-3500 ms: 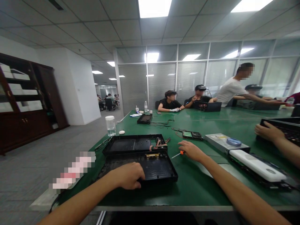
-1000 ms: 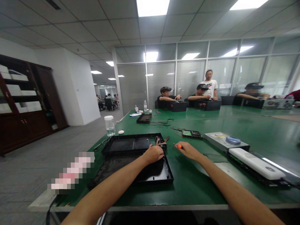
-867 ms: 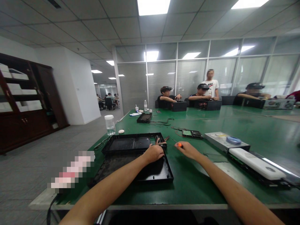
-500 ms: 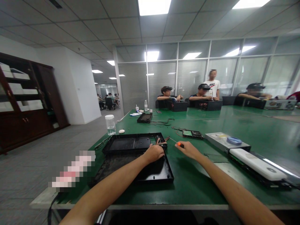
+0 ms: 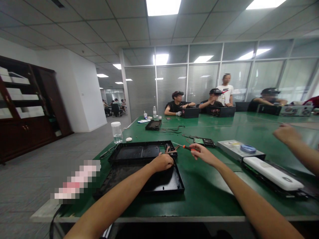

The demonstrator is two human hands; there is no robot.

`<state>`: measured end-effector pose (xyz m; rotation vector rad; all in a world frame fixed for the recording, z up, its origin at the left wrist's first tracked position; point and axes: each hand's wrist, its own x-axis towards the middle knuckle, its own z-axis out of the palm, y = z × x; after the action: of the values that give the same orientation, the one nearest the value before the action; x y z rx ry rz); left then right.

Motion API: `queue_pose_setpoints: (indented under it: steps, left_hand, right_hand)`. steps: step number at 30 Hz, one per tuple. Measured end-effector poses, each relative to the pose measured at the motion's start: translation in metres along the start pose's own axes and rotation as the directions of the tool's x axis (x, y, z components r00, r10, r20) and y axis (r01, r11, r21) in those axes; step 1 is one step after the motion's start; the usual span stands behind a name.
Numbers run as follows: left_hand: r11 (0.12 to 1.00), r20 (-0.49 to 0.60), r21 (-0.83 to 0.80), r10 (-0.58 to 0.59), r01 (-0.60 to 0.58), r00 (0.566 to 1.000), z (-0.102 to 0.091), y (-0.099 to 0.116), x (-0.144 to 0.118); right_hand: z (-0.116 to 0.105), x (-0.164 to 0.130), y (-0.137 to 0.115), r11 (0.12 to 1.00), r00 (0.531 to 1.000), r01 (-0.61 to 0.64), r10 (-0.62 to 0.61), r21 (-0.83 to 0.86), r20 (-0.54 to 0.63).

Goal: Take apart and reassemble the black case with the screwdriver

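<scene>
A black plastic case lies opened out, its far half [image 5: 134, 153] and near half [image 5: 161, 182] both showing their insides. At the right end of the far half there is a bundle of ribbon-like wires [image 5: 170, 151]. My left hand [image 5: 162, 162] is closed over the case's right part, just below those wires; what its fingers hold is hidden. To the right, my right hand [image 5: 203, 154] grips a screwdriver [image 5: 187, 147] with an orange and black handle. Its thin shaft points left toward the wires.
Beyond the case stand a lidded clear jar [image 5: 116, 133] and a white cap [image 5: 129, 139]. Right of my hands are a circuit-board part [image 5: 204, 142], a metal drive [image 5: 236, 149] with a blue tape roll [image 5: 248, 148], and a white power strip [image 5: 271, 173]. Another person's blurred hand [image 5: 287, 134] reaches in.
My right hand has drawn the screwdriver slightly right and up, showing more of its handle. My left hand stays nearly put. Another person's arm has entered at the right.
</scene>
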<state>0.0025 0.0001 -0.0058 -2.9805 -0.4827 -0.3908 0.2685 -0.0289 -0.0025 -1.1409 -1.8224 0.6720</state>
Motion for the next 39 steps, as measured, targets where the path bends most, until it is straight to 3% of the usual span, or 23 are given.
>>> queue_pose_setpoints:
  steps: [2,5,10,14,24,26,28,31,33,36,39]
  left_hand:
    - [0.998,-0.027,-0.044,-0.050,0.049,0.998,0.000,0.000,-0.001]
    - [0.980,-0.063,-0.122,-0.165,0.156,0.984,0.000,0.001,-0.001]
    - [0.951,-0.083,-0.243,-0.217,0.192,0.973,0.001,0.001,-0.002]
    - [0.954,-0.078,-0.241,-0.202,0.178,0.976,0.002,0.000,-0.002]
    - [0.978,-0.058,-0.142,-0.161,0.152,0.985,0.000,0.000,-0.001]
    - [0.979,-0.060,-0.134,-0.165,0.155,0.985,0.000,0.000,-0.001]
    - [0.978,-0.067,-0.129,-0.175,0.165,0.982,0.000,0.000,-0.002]
    - [0.975,-0.071,-0.129,-0.190,0.180,0.979,0.000,0.001,-0.003]
    - [0.970,-0.072,-0.148,-0.203,0.191,0.976,0.001,0.001,-0.004]
    - [0.960,-0.073,-0.186,-0.227,0.210,0.971,0.002,0.000,-0.005]
    - [0.951,-0.071,-0.212,-0.244,0.224,0.967,0.003,-0.001,-0.006]
  right_hand:
    - [-0.004,0.000,-0.006,0.999,0.992,0.004,0.001,0.039,-0.126]
    - [-0.003,-0.001,-0.011,1.000,0.943,0.023,-0.026,-0.014,-0.331]
    - [0.012,-0.005,-0.015,0.970,0.895,0.078,-0.169,-0.228,-0.412]
    - [0.019,-0.007,-0.020,0.921,0.903,0.093,-0.238,-0.378,-0.357]
    - [0.019,-0.009,-0.030,0.813,0.934,0.085,-0.267,-0.577,-0.239]
    - [0.020,-0.011,-0.044,0.725,0.942,0.092,-0.285,-0.682,-0.176]
    - [0.021,-0.011,-0.066,0.583,0.959,0.115,-0.277,-0.804,-0.063]
    - [0.026,-0.008,-0.106,0.379,0.980,0.147,-0.181,-0.914,0.082]
    - [0.029,-0.002,-0.128,0.341,0.985,0.164,-0.115,-0.925,0.132]
    - [0.034,0.011,-0.151,0.383,0.969,0.239,-0.033,-0.892,0.245]
    - [0.039,0.024,-0.162,0.330,0.970,0.217,0.030,-0.919,0.240]
